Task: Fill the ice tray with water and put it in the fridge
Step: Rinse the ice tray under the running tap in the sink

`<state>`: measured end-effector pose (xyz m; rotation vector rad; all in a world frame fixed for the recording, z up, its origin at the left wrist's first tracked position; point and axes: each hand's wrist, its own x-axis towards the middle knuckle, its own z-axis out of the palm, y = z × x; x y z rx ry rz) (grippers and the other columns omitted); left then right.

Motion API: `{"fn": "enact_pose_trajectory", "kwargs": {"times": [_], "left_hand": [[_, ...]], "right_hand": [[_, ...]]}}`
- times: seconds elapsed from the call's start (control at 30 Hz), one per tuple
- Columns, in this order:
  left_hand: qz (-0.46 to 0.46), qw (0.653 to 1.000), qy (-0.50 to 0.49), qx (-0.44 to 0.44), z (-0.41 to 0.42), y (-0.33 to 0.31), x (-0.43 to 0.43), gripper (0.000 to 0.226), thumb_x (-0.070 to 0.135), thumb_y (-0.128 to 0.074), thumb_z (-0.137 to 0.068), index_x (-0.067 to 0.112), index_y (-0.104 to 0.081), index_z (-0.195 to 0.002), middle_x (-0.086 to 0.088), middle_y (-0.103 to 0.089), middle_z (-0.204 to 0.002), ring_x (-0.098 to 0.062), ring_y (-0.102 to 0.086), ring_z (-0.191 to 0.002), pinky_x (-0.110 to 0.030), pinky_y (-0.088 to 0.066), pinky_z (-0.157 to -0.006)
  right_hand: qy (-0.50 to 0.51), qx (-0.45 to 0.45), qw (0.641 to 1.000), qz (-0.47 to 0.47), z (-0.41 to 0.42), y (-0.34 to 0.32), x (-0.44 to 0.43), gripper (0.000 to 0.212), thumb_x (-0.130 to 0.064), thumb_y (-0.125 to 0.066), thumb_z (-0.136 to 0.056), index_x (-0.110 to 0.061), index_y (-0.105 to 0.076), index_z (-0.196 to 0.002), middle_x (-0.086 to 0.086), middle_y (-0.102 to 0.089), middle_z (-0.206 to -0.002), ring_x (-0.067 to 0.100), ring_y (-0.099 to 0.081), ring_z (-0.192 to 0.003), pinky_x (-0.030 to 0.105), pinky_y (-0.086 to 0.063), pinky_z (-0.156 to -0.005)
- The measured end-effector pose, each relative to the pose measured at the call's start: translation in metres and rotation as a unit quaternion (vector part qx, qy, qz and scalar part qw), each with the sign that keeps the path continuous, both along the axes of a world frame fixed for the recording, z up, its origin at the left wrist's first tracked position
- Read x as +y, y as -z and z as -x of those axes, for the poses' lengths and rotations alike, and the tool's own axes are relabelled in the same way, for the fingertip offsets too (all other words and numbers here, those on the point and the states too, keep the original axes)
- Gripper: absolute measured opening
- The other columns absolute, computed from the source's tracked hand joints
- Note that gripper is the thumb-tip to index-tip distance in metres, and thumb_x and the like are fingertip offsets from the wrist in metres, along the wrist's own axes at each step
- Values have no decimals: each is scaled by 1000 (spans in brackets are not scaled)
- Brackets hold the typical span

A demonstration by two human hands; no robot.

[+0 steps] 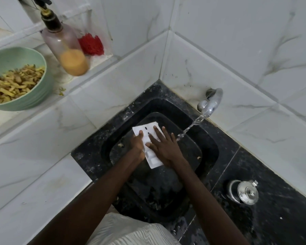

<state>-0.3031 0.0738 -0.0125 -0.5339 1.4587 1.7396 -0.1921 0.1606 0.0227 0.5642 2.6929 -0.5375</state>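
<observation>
A white ice tray (155, 160) is held over the black sink (208, 156), its long side running away from me. My left hand (137, 145) grips the tray's left edge, thumb on top. My right hand (163, 145) lies flat on the tray with fingers spread and straight. A chrome tap (209, 103) on the right wall is running; its stream (189, 127) falls just right of my right hand's fingertips, beside the tray rather than onto it. The fridge is not in view.
A green bowl (42, 82) of yellowish peelings sits on the white ledge at left. Beside it stand a pump bottle (64, 43) with orange liquid and a red scrubber (91, 44). A steel lidded container (243, 191) stands on the black counter at right. White tiled walls enclose the sink corner.
</observation>
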Motion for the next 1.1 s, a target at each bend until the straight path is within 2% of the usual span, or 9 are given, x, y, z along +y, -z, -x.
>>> {"fn": "enact_pose_trajectory", "kwargs": {"times": [0.1, 0.23, 0.37, 0.47, 0.6, 0.73, 0.8, 0.93, 1.1], "left_hand": [[5, 1000, -20, -10, 14, 3, -2, 35, 28, -53, -106, 2, -59, -129, -14, -74, -110, -28, -73, -86, -33, -60, -60], [14, 1000, -11, -10, 3, 3, 1, 36, 29, -53, -106, 4, -58, -130, -13, -73, -114, -28, -74, -88, -31, -60, -57], [-23, 999, 31, 9, -8, 4, 7, 39, 28, -49, -108, 0, -57, -134, -21, -67, -128, -34, -72, -99, -35, -61, -66], [-24, 998, 53, -7, -4, -4, 6, 35, 29, -47, -109, 2, -61, -125, -17, -72, -107, -27, -71, -81, -36, -61, -67], [-8, 998, 59, -26, -2, -7, 0, 30, 29, -47, -109, 6, -63, -117, -9, -72, -92, -23, -71, -72, -36, -57, -62], [-16, 994, 107, -29, -21, -8, -2, 37, 30, -46, -109, 2, -61, -128, -14, -73, -99, -24, -74, -73, -34, -59, -55], [-38, 990, 135, -10, -29, -7, -2, 41, 31, -49, -108, -2, -59, -131, -20, -73, -107, -28, -75, -80, -37, -61, -61], [-60, 983, 175, 0, -41, -16, 0, 35, 31, -51, -107, 5, -64, -126, -12, -78, -99, -26, -76, -84, -38, -62, -67], [-42, 981, 188, 21, -39, -18, -3, 29, 29, -57, -104, 8, -66, -122, -15, -78, -103, -33, -76, -89, -46, -64, -71]], "right_hand": [[-32, 13, 999, -9, -27, -2, -6, 98, -80, 20, -83, -38, -16, -164, -14, 8, -173, 25, 13, -160, 61, -2, -127], [-47, 1, 998, -32, -26, -4, 4, 98, -78, 21, -85, -37, -21, -163, -16, 2, -173, 24, 10, -160, 63, -4, -126], [-34, 2, 999, -26, -6, -13, 9, 86, -72, 5, -91, -32, -20, -164, -14, 0, -173, 24, 10, -160, 63, -4, -126], [-24, 18, 1000, 1, -13, -13, 4, 86, -73, 1, -92, -30, -18, -165, -17, -2, -173, 19, 9, -160, 58, -3, -127], [-58, 25, 996, 66, -45, -12, 7, 82, -74, -4, -96, -32, -34, -161, -20, -14, -170, 11, 8, -159, 45, 4, -127], [37, 97, 983, 153, -53, -24, 20, 52, -51, -32, -110, -25, -55, -149, -17, -37, -161, 0, -19, -151, 31, -13, -126], [96, 149, 975, 134, -43, -22, 27, 44, -40, -41, -111, -18, -61, -144, -10, -46, -157, 5, -34, -147, 29, -22, -124], [144, 152, 975, 69, -17, -7, 38, 42, -23, -44, -108, -8, -56, -144, 8, -54, -151, 23, -47, -140, 38, -34, -121], [158, 166, 973, 22, -14, -1, 44, 34, -26, -40, -103, -16, -69, -117, 4, -64, -123, 22, -56, -112, 40, -45, -98]]}}
